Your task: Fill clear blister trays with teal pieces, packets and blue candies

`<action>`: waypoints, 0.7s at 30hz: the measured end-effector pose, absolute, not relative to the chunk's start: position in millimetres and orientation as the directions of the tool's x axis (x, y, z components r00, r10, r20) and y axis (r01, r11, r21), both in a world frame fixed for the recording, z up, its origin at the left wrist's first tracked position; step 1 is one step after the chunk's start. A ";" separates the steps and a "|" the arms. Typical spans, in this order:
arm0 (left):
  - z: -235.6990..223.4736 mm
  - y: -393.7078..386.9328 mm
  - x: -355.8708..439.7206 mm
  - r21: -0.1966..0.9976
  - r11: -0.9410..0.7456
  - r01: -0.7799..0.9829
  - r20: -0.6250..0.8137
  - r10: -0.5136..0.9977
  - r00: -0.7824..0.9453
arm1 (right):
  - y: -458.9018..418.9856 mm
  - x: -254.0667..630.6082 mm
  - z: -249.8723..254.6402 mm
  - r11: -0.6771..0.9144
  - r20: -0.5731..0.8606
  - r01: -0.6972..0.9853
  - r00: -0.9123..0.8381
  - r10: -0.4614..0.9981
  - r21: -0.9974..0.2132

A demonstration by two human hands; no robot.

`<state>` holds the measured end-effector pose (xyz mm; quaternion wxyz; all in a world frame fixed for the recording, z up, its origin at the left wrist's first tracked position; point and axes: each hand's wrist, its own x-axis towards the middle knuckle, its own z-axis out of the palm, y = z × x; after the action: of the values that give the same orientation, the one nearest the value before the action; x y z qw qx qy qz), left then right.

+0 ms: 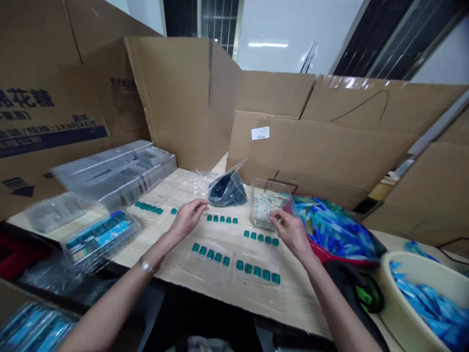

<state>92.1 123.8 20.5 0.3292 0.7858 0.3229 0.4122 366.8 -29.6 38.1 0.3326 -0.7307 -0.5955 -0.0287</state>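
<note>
My left hand (pixel 187 219) hovers over the table, thumb and fingertips pinched together just left of a clear plastic bag (pixel 229 190) of dark blue-green pieces. Whatever is in that pinch is too small to make out. My right hand (pixel 291 233) is at the front right of a clear plastic box (pixel 258 215) holding many small pale sticks with teal marks. Its fingertips are closed too, and what they hold cannot be made out. Short rows of teal square pieces (pixel 210 254) lie in clear trays on the tabletop around both hands.
Stacked clear trays (pixel 120 176) stand at the left, with a filled pack (pixel 102 237) at the table's edge. Right of the box are a red-edged bag of blue packets (pixel 333 230) and a cream tub (pixel 406 298). Cardboard walls (pixel 330 132) enclose the back.
</note>
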 end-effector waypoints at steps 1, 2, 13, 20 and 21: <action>20.3 141.8 110.3 0.770 -0.593 0.235 0.449 0.765 0.461 | -41.2 368.2 35.0 -0.072 0.428 0.878 0.301 0.852 -0.473; 20.0 161.0 123.6 0.753 -0.600 0.270 0.471 0.778 0.416 | -52.7 369.1 31.1 -0.079 0.423 0.869 0.315 0.849 -0.489; -16.2 290.4 125.9 0.454 -0.307 0.836 0.223 0.948 0.227 | -119.2 407.8 -35.4 -0.242 0.230 0.745 0.469 0.853 -0.622; -13.9 297.0 137.4 0.349 -0.347 0.871 0.274 0.926 0.260 | -98.7 390.6 -32.3 -0.201 0.201 0.719 0.431 0.880 -0.665; -11.5 298.8 140.4 0.331 -0.373 0.867 0.294 0.914 0.281 | -96.2 388.2 -31.7 -0.187 0.204 0.716 0.422 0.883 -0.672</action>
<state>140.4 298.8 -11.5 0.0530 0.7984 0.5575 0.2212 388.2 -96.2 -31.7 0.3617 -0.7617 -0.5250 0.1153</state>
